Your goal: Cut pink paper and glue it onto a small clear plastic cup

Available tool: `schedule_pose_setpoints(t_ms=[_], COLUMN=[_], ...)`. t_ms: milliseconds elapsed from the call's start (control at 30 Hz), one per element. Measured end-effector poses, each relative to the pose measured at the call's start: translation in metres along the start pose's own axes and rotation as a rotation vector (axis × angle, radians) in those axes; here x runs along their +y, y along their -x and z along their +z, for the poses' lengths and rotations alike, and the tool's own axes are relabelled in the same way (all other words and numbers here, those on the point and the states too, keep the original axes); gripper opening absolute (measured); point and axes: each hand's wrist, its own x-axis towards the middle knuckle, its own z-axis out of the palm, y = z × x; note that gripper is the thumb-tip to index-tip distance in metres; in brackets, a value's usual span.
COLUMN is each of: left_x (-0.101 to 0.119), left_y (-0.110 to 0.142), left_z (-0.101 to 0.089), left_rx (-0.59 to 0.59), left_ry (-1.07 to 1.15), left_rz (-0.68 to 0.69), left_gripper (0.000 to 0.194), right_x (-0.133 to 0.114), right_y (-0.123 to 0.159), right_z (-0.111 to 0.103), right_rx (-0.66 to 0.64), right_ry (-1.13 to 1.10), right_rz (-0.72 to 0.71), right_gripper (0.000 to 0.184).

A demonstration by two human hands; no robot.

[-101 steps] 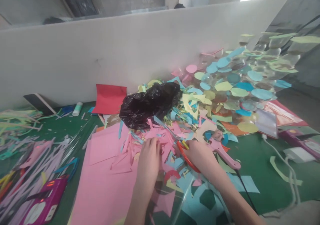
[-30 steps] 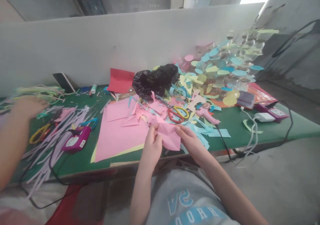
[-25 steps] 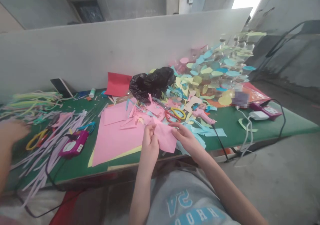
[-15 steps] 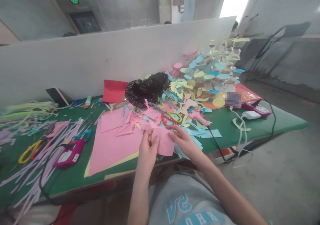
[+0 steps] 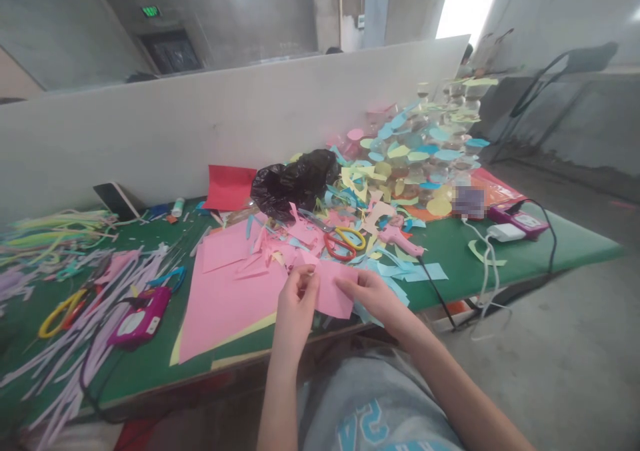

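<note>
Between my hands a small piece of pink paper (image 5: 334, 294) is held up just over the table's front edge. My left hand (image 5: 299, 294) pinches its left side between thumb and fingers. On the right side, my right hand (image 5: 371, 292) grips the paper with thumb and fingertips. Just behind the paper lie scissors (image 5: 345, 243) with red and yellow handles, on a heap of pink paper scraps (image 5: 305, 234). Larger pink sheets (image 5: 230, 304) lie flat to the left of my hands, partly over a yellow sheet.
A pink glue gun (image 5: 401, 237) with a black cord lies to the right. Behind the scraps sits a black plastic bag (image 5: 295, 181). Clear cups with coloured paper pieces (image 5: 430, 147) crowd the back right. Purple strips and a magenta power strip (image 5: 141, 317) lie left.
My right hand's grip has shifted from the paper's top edge down to its right side, with the fingers more curled. The left hand still pinches the paper.
</note>
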Motion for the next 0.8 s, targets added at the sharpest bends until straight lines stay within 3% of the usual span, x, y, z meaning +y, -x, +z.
schedule_pose_setpoints(t_ms=[100,200,367,467,567,667,800], left_x=[0.000,0.003,0.021,0.028,0.025,0.017,0.008], left_y=[-0.016,-0.048,-0.151,-0.224,-0.280,-0.311,-0.334], left_z=[-0.012,-0.026,-0.024,-0.005,0.011,0.016,0.009], left_rx=[0.095,0.189,0.152,0.052,-0.096,-0.211,-0.283], left_ry=[-0.118,-0.192,-0.392,-0.558,-0.741,-0.910,-1.089], left_rz=[0.065,0.124,0.293,0.363,0.374,0.351,0.320], left_gripper=[0.027,0.024,0.021,0.021,0.025,0.037,0.038], right_x=[-0.004,-0.013,-0.021,-0.021,-0.021,-0.021,-0.018], right_y=[-0.001,0.002,0.010,0.012,0.011,0.010,0.007], right_z=[-0.020,-0.050,-0.079,-0.074,-0.064,-0.060,-0.063], right_rx=[0.194,0.353,0.539,0.529,0.459,0.397,0.386], right_ry=[0.079,0.126,0.189,0.246,0.253,0.217,0.163], right_rz=[-0.024,-0.054,-0.093,-0.063,-0.038,-0.042,0.013], right_gripper=[0.050,0.048,0.043,0.035,0.033,0.033,0.040])
